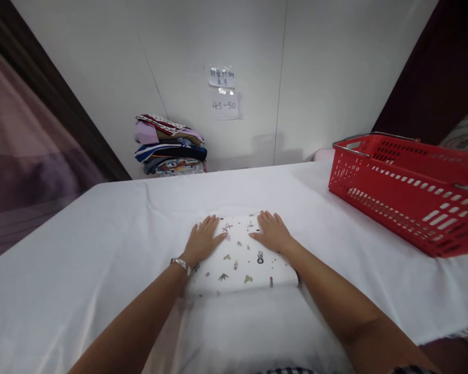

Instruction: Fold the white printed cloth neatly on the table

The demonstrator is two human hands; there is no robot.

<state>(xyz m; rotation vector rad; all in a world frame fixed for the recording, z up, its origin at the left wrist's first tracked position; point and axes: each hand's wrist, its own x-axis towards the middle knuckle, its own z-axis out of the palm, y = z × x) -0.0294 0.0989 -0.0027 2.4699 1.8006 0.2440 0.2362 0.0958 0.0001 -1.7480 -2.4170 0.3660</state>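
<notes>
A white cloth [237,259] printed with small leaves and figures lies folded on the white-covered table. Flat on its far left part rests my left hand [205,239], fingers stretched out and a bracelet at the wrist. My right hand [273,232] presses on the far right part, its fingers also extended. Between the two hands the printed surface shows. From the near edge of the print a plain white stretch of fabric [249,324] runs toward me; I cannot tell whether it belongs to the same cloth.
At right on the table stands a red plastic basket [398,202] with metal handles. A stack of folded clothes [171,148] is by the wall at the back left. Paper notes [226,106] are taped to the white wall. A sheer curtain [27,156] hangs at left.
</notes>
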